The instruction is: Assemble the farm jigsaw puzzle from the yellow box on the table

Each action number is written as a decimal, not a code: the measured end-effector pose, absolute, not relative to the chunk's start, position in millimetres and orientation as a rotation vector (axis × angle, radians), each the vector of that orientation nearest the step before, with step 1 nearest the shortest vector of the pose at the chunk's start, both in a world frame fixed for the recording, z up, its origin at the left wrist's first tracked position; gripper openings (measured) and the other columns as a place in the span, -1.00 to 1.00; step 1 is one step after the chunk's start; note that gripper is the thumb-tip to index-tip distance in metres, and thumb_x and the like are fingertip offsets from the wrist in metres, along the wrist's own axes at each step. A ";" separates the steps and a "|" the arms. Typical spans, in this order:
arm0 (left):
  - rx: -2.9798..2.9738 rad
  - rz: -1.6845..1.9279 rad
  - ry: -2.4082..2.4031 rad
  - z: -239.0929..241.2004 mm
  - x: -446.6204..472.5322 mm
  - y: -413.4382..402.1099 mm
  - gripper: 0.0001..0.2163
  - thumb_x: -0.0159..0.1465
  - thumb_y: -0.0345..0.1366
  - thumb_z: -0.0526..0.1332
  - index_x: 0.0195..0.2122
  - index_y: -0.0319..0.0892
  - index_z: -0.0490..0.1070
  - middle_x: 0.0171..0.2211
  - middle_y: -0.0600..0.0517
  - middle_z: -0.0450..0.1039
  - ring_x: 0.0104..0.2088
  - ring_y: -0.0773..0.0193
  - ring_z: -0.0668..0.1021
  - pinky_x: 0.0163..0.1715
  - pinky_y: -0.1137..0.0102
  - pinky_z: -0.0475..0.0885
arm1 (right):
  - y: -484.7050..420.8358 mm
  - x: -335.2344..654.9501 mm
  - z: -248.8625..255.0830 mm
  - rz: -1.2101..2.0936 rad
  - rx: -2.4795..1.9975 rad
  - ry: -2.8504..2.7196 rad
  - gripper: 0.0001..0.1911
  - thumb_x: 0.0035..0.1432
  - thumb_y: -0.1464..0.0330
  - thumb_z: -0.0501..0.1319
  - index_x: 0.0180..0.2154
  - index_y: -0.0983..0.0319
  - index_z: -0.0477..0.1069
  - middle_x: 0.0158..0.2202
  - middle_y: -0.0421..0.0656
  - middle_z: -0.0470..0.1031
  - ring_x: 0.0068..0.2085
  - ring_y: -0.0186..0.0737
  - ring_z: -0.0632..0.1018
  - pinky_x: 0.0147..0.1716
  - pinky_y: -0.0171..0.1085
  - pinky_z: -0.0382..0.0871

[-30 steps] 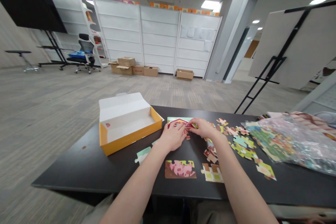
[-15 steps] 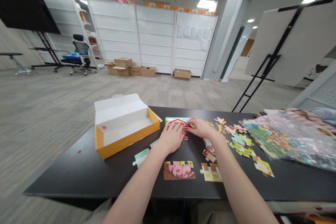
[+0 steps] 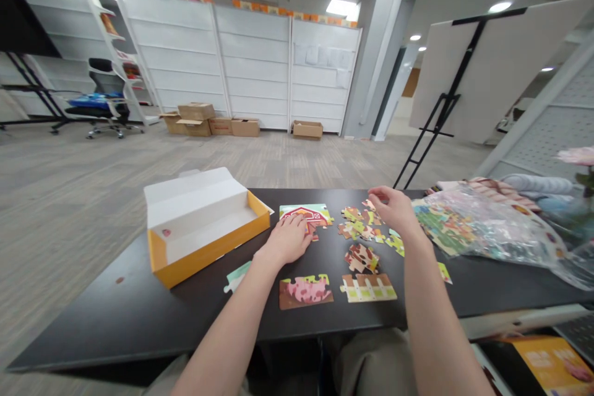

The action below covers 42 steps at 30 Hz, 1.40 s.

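Observation:
My left hand (image 3: 291, 239) lies flat, fingers spread, on a joined jigsaw section with a red barn (image 3: 309, 213), covering its lower left part. To the right, my right hand (image 3: 394, 205) hovers with bent fingers at the far edge of a heap of loose puzzle pieces (image 3: 355, 226). A pinkish piece shows just under its fingertips, and I see nothing lifted. Nearer me lie a joined pig section (image 3: 306, 291) and a fence section (image 3: 370, 288). Brown-patterned pieces (image 3: 362, 257) are piled above the fence. A pale green piece (image 3: 237, 276) is partly behind my left forearm.
An open yellow box (image 3: 213, 253) with a white inside stands on the left of the black table (image 3: 116, 315). A clear plastic bag (image 3: 492, 229) with a colourful printed sheet lies at the right, beside folded cloth (image 3: 505, 189). A whiteboard stand (image 3: 440, 117) is beyond.
My right hand has left the barn section and moved right to the loose pieces. My left hand stays on the barn. The view has turned slightly right.

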<state>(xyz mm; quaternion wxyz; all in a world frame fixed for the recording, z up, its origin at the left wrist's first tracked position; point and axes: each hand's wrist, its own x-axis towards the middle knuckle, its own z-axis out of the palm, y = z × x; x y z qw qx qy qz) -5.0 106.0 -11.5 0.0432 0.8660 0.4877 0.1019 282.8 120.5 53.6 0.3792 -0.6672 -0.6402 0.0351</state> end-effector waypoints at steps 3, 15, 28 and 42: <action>2.655 0.316 1.476 -11.9 -5.5 107.2 -0.57 0.43 -0.17 -0.02 0.22 -0.27 0.33 0.30 -0.24 0.29 0.30 -0.03 0.33 0.29 0.05 0.19 | 103.3 294.4 59.5 0.079 -1.833 -1.594 -0.78 0.12 0.32 0.20 -0.28 0.22 0.60 -0.33 -0.08 0.66 -0.27 -0.14 0.63 -0.20 -0.24 0.44; 2.677 0.289 1.463 -15.3 -11.5 107.0 -0.55 0.43 -0.17 -0.01 0.27 -0.26 0.29 0.33 -0.21 0.24 0.32 0.00 0.31 0.32 0.08 0.16 | 88.8 327.7 5.2 0.211 -2.018 -1.844 -0.76 -0.04 0.33 0.39 -0.24 0.19 0.64 -0.19 -0.05 0.66 -0.17 -0.04 0.64 -0.22 -0.24 0.45; 2.664 0.372 1.454 -6.9 -26.8 99.8 -0.64 0.46 -0.33 -0.07 0.13 -0.19 0.42 0.20 -0.14 0.40 0.21 0.10 0.41 0.23 0.17 0.29 | 97.7 334.2 -3.8 0.405 -2.086 -1.842 -0.74 -0.16 0.28 0.47 -0.42 0.21 0.47 -0.39 -0.12 0.59 -0.39 -0.14 0.58 -0.44 -0.28 0.36; 2.607 0.276 1.516 5.7 -25.0 77.1 -0.72 0.40 -0.31 0.06 0.08 -0.12 0.43 0.18 -0.13 0.41 0.15 0.03 0.47 0.11 0.15 0.41 | 79.5 341.4 24.0 0.293 -1.792 -1.484 -0.77 0.08 0.22 0.24 -0.30 0.22 0.53 -0.35 -0.06 0.65 -0.32 -0.10 0.62 -0.30 -0.21 0.44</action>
